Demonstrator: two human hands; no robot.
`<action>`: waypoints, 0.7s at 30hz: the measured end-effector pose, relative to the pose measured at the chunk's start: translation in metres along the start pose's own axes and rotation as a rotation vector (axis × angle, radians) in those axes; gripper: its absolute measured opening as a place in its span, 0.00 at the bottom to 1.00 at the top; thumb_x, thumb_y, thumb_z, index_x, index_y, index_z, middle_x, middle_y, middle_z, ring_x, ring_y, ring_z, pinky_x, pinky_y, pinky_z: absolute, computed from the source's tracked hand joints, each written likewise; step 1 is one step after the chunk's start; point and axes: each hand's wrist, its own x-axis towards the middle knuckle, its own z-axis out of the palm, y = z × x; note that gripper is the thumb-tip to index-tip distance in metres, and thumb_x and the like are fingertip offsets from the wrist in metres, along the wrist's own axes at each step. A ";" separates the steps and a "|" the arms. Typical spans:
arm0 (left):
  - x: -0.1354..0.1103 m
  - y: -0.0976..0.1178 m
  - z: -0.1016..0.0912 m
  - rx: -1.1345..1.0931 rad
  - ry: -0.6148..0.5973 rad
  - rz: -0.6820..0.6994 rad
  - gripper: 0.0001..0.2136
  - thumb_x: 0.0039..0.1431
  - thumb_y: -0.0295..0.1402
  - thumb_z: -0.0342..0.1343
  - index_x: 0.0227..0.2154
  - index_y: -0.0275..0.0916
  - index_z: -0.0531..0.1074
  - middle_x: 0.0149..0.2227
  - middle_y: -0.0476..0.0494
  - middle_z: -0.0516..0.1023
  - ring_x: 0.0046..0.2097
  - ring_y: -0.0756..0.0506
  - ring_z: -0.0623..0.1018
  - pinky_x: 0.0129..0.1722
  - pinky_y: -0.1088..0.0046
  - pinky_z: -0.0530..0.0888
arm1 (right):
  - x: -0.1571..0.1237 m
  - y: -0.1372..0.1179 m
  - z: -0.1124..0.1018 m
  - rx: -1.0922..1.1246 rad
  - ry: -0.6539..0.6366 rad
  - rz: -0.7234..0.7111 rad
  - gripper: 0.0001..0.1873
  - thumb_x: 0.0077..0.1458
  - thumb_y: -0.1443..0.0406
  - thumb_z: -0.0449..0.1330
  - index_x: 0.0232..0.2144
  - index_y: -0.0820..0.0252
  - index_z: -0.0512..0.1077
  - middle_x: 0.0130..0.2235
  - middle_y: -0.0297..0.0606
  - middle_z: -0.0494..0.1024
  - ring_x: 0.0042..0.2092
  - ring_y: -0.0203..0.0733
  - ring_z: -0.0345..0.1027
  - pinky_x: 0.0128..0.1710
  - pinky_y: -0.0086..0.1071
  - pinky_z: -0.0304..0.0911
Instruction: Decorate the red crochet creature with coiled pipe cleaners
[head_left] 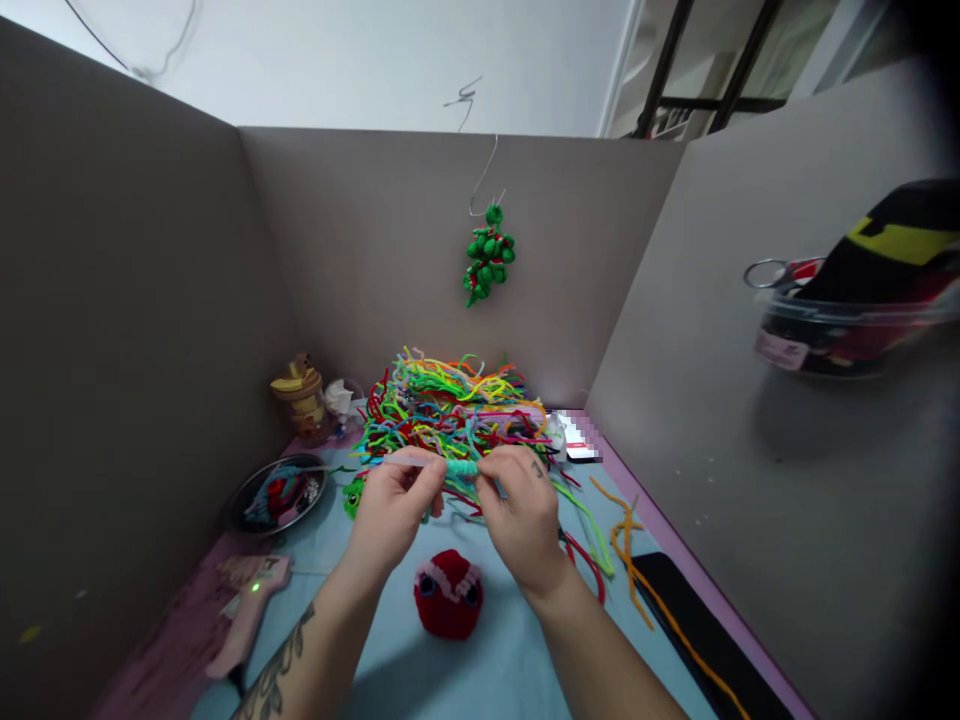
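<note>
A turquoise pipe cleaner [461, 468] is coiled tightly between my two hands, above the blue table cover. My left hand [405, 490] pinches the coil's left end, where a thin pale stick [397, 461] shows along the fingers. At the other end, my right hand [517, 500] grips the coil with thumb and fingers. Below and between my wrists sits a round red fuzzy figure [448, 612] with two dark eyes and pale pink trim. Behind my hands lies a big heap of multicoloured pipe cleaners [450, 400].
To the left are a pink glue gun [251, 610] with a green light and a dark bowl [244, 505] of fuzzy pieces. Orange pipe cleaners [626, 540] and a black flat object [701, 625] lie right. A tub [817, 340] hangs on the right panel; a green ornament [489, 258] hangs behind.
</note>
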 end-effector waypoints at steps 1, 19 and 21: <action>0.000 -0.001 0.000 -0.007 -0.005 0.000 0.10 0.57 0.38 0.53 0.27 0.36 0.69 0.16 0.53 0.69 0.20 0.52 0.68 0.21 0.78 0.63 | 0.000 0.000 0.001 0.010 0.004 0.004 0.08 0.53 0.75 0.55 0.29 0.59 0.68 0.32 0.39 0.73 0.36 0.42 0.66 0.38 0.37 0.65; -0.002 -0.001 -0.015 0.182 -0.225 0.288 0.05 0.60 0.30 0.52 0.35 0.38 0.72 0.32 0.46 0.73 0.33 0.50 0.75 0.33 0.75 0.72 | 0.020 0.014 -0.031 0.397 -0.605 0.110 0.13 0.62 0.64 0.52 0.47 0.57 0.69 0.46 0.41 0.73 0.48 0.42 0.66 0.49 0.37 0.61; -0.002 -0.001 -0.017 0.209 -0.266 0.336 0.05 0.60 0.30 0.51 0.36 0.38 0.71 0.33 0.46 0.73 0.34 0.49 0.75 0.35 0.74 0.72 | 0.021 0.013 -0.033 0.422 -0.624 0.104 0.12 0.62 0.64 0.52 0.46 0.57 0.69 0.45 0.42 0.73 0.48 0.42 0.66 0.49 0.38 0.61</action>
